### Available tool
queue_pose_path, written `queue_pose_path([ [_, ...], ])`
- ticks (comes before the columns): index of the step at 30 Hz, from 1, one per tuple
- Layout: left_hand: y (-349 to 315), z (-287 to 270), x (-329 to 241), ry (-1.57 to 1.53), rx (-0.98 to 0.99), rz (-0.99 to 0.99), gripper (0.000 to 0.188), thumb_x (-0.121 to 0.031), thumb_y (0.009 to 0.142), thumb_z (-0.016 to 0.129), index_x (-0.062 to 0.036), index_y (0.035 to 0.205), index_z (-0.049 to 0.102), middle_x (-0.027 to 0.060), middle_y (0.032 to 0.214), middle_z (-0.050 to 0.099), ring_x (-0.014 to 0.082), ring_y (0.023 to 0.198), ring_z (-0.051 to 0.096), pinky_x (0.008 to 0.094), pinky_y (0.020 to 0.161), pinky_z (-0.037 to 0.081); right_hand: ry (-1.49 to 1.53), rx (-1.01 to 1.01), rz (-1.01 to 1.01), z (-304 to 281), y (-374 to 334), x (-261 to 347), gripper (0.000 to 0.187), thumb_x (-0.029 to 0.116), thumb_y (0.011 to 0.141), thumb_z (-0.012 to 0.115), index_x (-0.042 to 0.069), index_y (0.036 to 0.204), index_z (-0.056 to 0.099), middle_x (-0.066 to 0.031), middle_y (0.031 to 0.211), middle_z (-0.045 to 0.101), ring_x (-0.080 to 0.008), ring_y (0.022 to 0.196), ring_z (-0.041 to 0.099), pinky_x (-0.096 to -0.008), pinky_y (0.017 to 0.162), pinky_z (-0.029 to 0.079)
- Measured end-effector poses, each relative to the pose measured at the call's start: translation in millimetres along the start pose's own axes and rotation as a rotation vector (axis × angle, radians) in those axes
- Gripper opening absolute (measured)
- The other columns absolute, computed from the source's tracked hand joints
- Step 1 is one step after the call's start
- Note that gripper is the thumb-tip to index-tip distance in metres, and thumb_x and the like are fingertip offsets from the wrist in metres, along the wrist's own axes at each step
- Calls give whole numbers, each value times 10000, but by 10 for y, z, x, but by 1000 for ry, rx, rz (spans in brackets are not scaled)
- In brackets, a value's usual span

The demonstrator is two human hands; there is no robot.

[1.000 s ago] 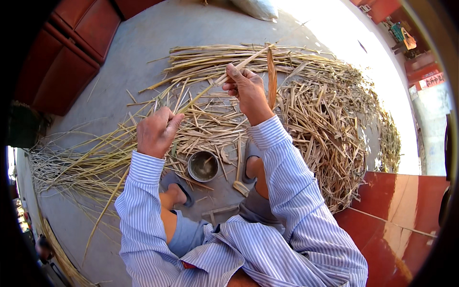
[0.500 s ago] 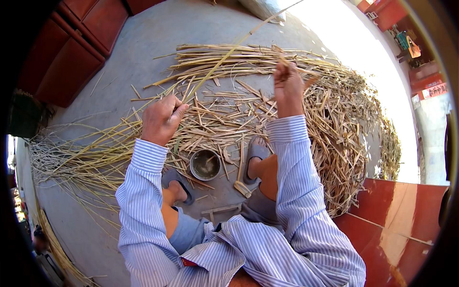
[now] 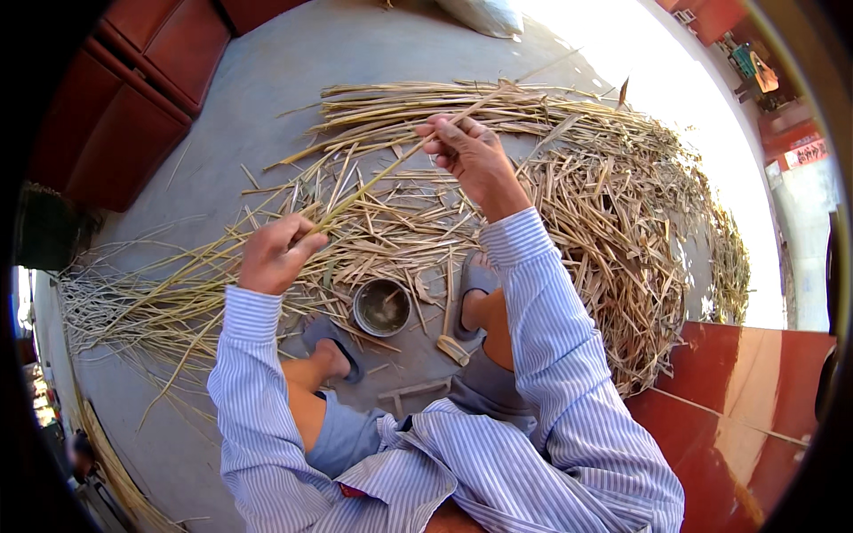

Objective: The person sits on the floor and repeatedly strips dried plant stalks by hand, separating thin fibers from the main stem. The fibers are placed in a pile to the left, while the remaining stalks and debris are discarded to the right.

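Stalk point(image 3: 364, 189), long, thin and yellow, being held on a slant between the left hand point(image 3: 280, 253) and the right hand point(image 3: 475, 160), over loose bits of straw point(image 3: 391, 222) on the floor point(image 3: 284, 53). Running from near the body on the left to farther out on the right, and poking out past the right fingers toward the bundle of stalks point(image 3: 382, 102). Gripping the near end in the left hand, with fingers curled in and thumb bent against it. Pinching it farther along with the right hand, thumb against fingers. Sitting right in both sets of fingers, so not lying off to any side of either hand. Crossing beyond the round pot point(image 3: 357, 315), well apart from it, and passing left of the big heap of dry leaves point(image 3: 604, 249). Cannot tell about any tail end behind the left fist.
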State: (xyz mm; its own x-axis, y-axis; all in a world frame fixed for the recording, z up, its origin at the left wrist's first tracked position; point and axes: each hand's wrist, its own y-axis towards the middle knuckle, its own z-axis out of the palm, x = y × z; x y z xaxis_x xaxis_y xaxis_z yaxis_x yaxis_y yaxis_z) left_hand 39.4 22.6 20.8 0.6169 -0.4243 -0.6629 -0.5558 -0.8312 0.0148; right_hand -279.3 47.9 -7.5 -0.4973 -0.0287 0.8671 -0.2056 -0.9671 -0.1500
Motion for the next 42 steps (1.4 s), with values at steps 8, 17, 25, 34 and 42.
queue_pose_path([
  [8,432,441,-188,-36,-221,151,149,-184,837,716,-48,824,657,113,698,645,288,615,633,385,556,474,-121,22,-54,543,-133,-333,224,275,964,633,52,970,655,-69,926,720,-100,757,680,-220,639,522],
  [17,323,208,-188,245,-188,248,151,-165,800,721,-57,780,617,130,699,649,340,655,629,454,576,462,-103,-251,-177,322,-25,-110,263,299,931,683,47,864,647,-35,757,674,-88,613,638,-202,543,501],
  [25,105,95,16,205,-87,132,141,-188,781,733,-68,806,663,112,703,656,313,656,613,384,679,449,-40,-187,-92,225,-41,-153,249,283,927,690,38,909,648,-56,800,695,-96,655,663,-204,555,509],
  [34,246,55,-120,43,-155,165,122,-148,802,734,-47,814,667,129,698,647,309,621,618,384,545,444,14,-282,-171,-36,123,22,235,267,903,719,41,895,653,-45,768,680,-87,612,640,-188,503,481],
  [42,148,25,53,-54,-30,142,121,-123,829,714,-13,841,664,120,693,636,242,613,607,350,564,444,507,-432,-328,-857,92,316,249,322,1009,539,87,1090,563,-38,953,655,-64,667,548,-191,542,458],
])
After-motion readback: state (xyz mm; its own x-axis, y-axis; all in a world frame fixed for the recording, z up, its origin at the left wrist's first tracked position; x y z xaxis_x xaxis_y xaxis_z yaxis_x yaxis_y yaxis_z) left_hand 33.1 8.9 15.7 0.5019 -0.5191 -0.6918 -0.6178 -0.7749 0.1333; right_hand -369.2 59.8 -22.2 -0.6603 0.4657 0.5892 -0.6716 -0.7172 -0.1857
